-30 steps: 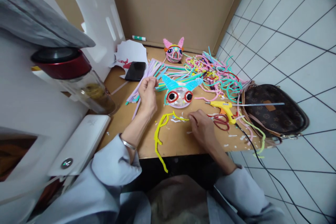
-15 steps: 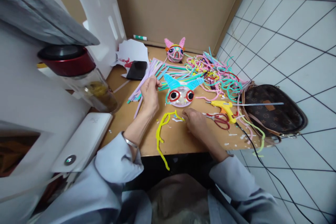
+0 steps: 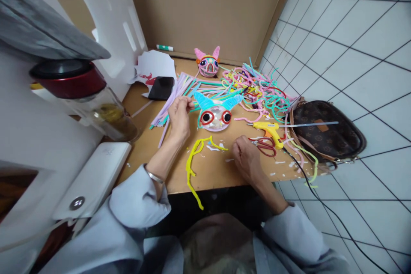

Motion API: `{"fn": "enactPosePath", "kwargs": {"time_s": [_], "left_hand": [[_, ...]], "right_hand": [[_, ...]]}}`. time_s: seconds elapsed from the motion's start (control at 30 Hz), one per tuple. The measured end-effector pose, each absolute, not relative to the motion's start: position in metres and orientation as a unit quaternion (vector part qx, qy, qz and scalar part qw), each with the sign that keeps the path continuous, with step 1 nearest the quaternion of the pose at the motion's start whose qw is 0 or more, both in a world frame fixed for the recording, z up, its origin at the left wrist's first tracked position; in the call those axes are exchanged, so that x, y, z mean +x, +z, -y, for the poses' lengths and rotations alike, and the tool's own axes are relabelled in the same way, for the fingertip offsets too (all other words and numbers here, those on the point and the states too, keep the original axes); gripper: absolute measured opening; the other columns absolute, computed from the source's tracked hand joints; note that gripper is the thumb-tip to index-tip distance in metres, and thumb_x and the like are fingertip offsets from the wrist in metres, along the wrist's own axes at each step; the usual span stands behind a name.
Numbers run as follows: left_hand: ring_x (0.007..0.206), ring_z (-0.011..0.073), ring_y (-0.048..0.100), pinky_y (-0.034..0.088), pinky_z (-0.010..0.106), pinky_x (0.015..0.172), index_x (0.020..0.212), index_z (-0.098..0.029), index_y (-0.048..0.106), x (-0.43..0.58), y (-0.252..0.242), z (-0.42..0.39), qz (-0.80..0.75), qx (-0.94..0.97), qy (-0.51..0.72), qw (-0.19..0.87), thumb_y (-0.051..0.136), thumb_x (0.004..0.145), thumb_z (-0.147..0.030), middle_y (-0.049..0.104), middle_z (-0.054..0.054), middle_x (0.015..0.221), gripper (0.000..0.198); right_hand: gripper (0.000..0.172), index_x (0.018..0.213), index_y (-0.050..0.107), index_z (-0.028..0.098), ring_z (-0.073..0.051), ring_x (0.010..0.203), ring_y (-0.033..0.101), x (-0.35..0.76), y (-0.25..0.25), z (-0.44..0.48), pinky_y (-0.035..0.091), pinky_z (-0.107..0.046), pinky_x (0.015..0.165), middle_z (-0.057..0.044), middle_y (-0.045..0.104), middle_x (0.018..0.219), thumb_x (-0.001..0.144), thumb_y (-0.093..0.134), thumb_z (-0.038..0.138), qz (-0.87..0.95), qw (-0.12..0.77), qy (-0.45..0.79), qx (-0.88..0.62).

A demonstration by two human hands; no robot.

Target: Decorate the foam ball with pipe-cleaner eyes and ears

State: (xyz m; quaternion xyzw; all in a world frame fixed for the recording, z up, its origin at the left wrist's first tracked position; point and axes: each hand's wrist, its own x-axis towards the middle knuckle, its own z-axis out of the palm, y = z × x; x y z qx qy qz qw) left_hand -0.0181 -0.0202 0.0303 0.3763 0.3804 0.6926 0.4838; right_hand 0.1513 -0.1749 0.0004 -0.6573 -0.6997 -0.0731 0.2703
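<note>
My left hand (image 3: 180, 117) is closed in a pinch, just left of a clear round ornament (image 3: 220, 125) with blue fuzzy ears and red-ringed eyes. Whatever its fingertips hold, if anything, is too small to make out. Curled over the tabletop, my right hand (image 3: 245, 158) has its fingers tucked in, hiding any content. Between the hands, a bent yellow pipe cleaner (image 3: 190, 167) hangs over the table's front edge. To the right of my right hand lie red-handled scissors (image 3: 267, 147) and a yellow glue gun (image 3: 269, 129) with a glue stick in it.
Straight pipe cleaners (image 3: 175, 96) and a tangled pile (image 3: 257, 87) lie behind the ornament, near a pink-eared ornament (image 3: 208, 67). A phone (image 3: 161, 88) rests on cut paper (image 3: 157, 64). A glass bottle (image 3: 109, 111) stands left; a brown bag (image 3: 327, 132) lies right, beside the glue gun's cord.
My right hand has drawn back toward the right and away from the yellow pipe cleaner's end, curling up. My left hand keeps its pinch beside the ornament. The view has shifted slightly.
</note>
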Motion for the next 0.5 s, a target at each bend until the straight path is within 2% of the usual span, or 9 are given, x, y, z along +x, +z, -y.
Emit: {"fn": "enactPosePath", "kwargs": {"time_s": [0.13, 0.27, 0.5], "left_hand": [[0.061, 0.0122, 0.050, 0.043, 0.024, 0.065, 0.058, -0.021, 0.053, -0.017, 0.022, 0.020, -0.352, 0.438, 0.702, 0.438, 0.052, 0.082, -0.019, 0.052, -0.002, 0.060, 0.024], [0.064, 0.0144, 0.050, 0.042, 0.029, 0.068, 0.059, -0.021, 0.053, -0.018, 0.016, 0.020, -0.347, 0.483, 0.701, 0.393, 0.053, 0.086, -0.022, 0.053, -0.002, 0.061, 0.028], [0.063, 0.0150, 0.049, 0.043, 0.031, 0.068, 0.060, -0.022, 0.054, -0.019, 0.016, 0.021, -0.340, 0.481, 0.705, 0.395, 0.058, 0.088, -0.026, 0.053, -0.001, 0.063, 0.029]], "right_hand": [[0.031, 0.068, 0.042, 0.025, -0.017, 0.064, 0.045, 0.153, -0.007, 0.184, 0.031, -0.030, 0.061, 0.000, 0.050, 0.066, 0.097, 0.035, 0.015, 0.664, 0.336, -0.078, -0.663], [0.030, 0.072, 0.049, 0.024, -0.018, 0.067, 0.049, 0.156, -0.011, 0.192, 0.037, -0.029, 0.064, -0.001, 0.054, 0.071, 0.100, 0.037, 0.022, 0.656, 0.372, -0.053, -0.655], [0.029, 0.078, 0.060, 0.021, -0.018, 0.068, 0.056, 0.165, -0.010, 0.201, 0.044, -0.030, 0.066, -0.003, 0.060, 0.073, 0.101, 0.043, 0.027, 0.661, 0.386, -0.041, -0.643]]}}
